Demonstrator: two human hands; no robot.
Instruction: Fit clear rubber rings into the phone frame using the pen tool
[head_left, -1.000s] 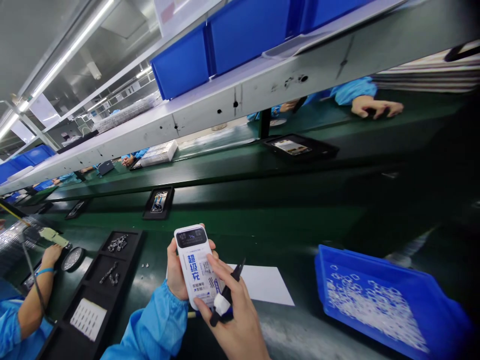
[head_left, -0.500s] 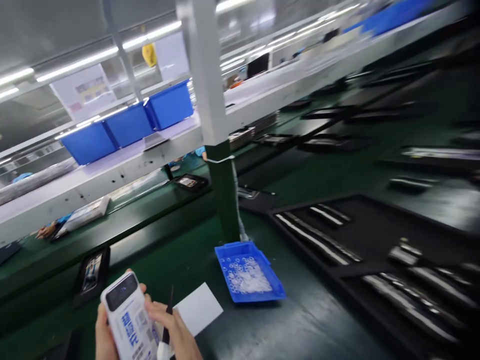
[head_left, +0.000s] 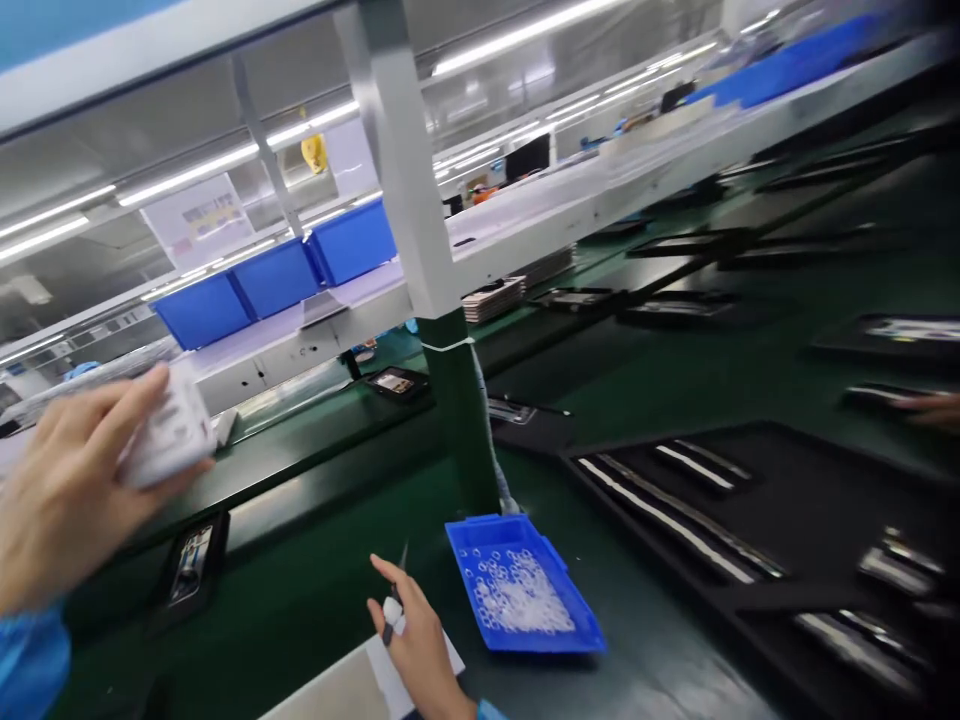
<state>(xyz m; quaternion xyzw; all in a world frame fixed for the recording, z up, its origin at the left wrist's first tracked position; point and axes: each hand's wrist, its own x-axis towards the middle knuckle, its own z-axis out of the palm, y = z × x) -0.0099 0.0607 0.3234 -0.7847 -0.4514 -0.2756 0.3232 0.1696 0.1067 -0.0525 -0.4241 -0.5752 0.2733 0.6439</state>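
Note:
My left hand (head_left: pixel 82 480) is raised at the left, its fingers closed around a white phone (head_left: pixel 171 430) that is tilted and blurred. In the lower middle, my right hand (head_left: pixel 420 640) grips slim dark tweezers (head_left: pixel 388 632) with the pointed tip upward; a small white piece sits by the fingers. Under and beside this hand lie a white sheet (head_left: pixel 454 655) and a pale flat item (head_left: pixel 337 690), partly covered. Just right of it, a blue tray (head_left: pixel 592 642) holds many small clear rings (head_left: pixel 525 595).
A black tray (head_left: pixel 675 530) with metal strips spreads across the right. Behind the blue tray rises a post (head_left: pixel 469 430) joined to a white shelf (head_left: pixel 525 240) with blue bins (head_left: pixel 277 275). A phone part in a black holder (head_left: pixel 191 560) lies left. Another person's hand (head_left: pixel 934 408) shows at the right edge.
My left hand has lifted the phone up and to the left, away from my right hand. My right hand has moved right with the tweezers. The view has shifted slightly.

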